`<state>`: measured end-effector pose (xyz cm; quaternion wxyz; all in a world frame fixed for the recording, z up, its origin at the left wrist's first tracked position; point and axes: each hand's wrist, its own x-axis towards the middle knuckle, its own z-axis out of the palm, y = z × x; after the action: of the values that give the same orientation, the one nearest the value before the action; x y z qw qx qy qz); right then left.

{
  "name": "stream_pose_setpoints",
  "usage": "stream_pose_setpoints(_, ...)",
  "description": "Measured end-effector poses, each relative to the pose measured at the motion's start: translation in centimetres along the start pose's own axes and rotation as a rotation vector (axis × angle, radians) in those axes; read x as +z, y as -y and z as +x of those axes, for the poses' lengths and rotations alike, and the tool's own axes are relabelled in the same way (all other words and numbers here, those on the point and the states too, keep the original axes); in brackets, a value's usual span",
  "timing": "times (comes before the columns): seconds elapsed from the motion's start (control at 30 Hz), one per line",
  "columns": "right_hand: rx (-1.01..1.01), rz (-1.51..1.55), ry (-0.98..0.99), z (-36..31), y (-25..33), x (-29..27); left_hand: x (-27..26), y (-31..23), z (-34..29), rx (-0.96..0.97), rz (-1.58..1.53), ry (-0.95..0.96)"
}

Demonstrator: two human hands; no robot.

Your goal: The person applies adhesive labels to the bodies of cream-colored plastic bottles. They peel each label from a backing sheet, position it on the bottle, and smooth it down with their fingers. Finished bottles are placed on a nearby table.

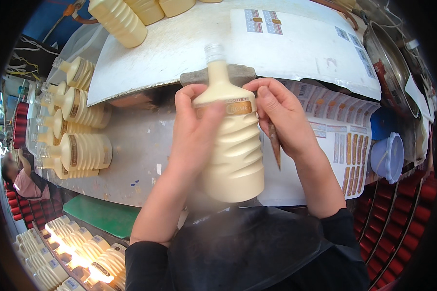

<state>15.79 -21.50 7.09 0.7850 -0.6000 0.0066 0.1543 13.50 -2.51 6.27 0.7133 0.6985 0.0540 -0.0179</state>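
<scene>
A cream bottle [235, 155] with wavy ridges and a clear threaded neck lies in front of me, neck pointing away. A gold-brown label [239, 107] wraps across its shoulder. My left hand [195, 128] is closed round the bottle's left side, its blurred thumb pressed on the label. My right hand [282, 114] touches the right shoulder near the label's end with pinched fingers. A slim, pointed brown tool [275, 148] is tucked in that hand, tip toward me; its exact kind is unclear. Beneath the neck is a grey-brown pad [241, 72].
Several labelled bottles [85, 151] lie at the left; more stand at the lower left [102, 262]. A sheet of labels [352, 162] is at the right beside a blue-lilac bucket [388, 157]. A raised white board [179, 53] spans the back. A person [29, 182] is far left.
</scene>
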Motion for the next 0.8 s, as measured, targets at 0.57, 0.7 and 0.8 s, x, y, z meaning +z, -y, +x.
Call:
stream_pose_setpoints(0.57,-0.079,-0.166,-0.008,0.0,-1.3,0.3,0.0,0.2,-0.1,0.015,-0.008,0.007)
stream_pose_setpoints(0.7,-0.076,-0.186,-0.016,0.0,-1.1,0.4,0.1,0.2,0.0,0.014,-0.018,0.005)
stream_pose_setpoints(0.8,-0.053,-0.187,-0.016,0.0,-1.0,0.4,0.1,0.2,-0.1,0.014,-0.024,0.01)
